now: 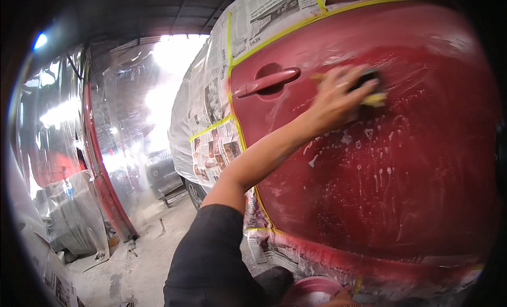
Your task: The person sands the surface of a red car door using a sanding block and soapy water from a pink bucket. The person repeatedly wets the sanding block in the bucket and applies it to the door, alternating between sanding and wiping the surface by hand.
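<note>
My left hand [340, 98] reaches up to the red car door [327, 201], its fingers curled round a dark and yellow sanding block [376, 99] that lies against the panel. Motion blurs the hand and the block. White foamy drips and water spots run down the door below them. To the left of the hand is the red door handle [268, 83]. At the lower edge, my right hand [344, 296] grips the rim of a pink bucket [296, 290] with whitish liquid in it; most of that hand is cut off.
Newspaper [211, 101] and yellow masking tape [317, 19] border the door. A red post [100, 164] stands at left before clear plastic sheeting [42, 117]. Near it sits a plastic-covered object [76, 217] on the concrete floor [158, 238]. Another vehicle [162, 177] shows behind.
</note>
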{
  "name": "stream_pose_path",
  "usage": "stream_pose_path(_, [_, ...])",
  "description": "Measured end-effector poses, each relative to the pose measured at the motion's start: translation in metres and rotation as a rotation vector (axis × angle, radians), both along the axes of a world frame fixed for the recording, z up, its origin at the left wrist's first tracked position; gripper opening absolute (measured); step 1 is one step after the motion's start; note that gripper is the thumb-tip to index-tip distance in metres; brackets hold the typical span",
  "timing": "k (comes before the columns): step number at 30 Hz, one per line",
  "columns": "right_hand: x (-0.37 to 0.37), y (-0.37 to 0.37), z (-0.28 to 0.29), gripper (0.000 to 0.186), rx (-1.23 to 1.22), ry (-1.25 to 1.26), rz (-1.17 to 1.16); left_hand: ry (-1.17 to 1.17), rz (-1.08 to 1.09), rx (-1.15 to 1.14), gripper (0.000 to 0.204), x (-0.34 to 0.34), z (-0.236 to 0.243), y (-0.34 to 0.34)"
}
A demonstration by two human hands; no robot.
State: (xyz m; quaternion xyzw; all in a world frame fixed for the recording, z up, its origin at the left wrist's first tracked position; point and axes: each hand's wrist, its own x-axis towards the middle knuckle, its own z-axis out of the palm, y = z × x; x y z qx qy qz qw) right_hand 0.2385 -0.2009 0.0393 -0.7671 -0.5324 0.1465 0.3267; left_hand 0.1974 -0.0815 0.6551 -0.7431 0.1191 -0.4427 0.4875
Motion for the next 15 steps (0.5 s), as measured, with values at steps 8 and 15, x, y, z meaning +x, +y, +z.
stream_pose_path(8, [-0.032,0.034,-0.076,0.027,0.094,-0.139,-0.03,-0.076,-0.03,-0.011,0.052,0.056,0.032,-0.037])
stream_pose_path(15, [-0.007,0.003,-0.051,0.025,0.337,-0.898,-0.422,-0.096,0.002,0.021,0.056,-0.002,0.016,0.014])
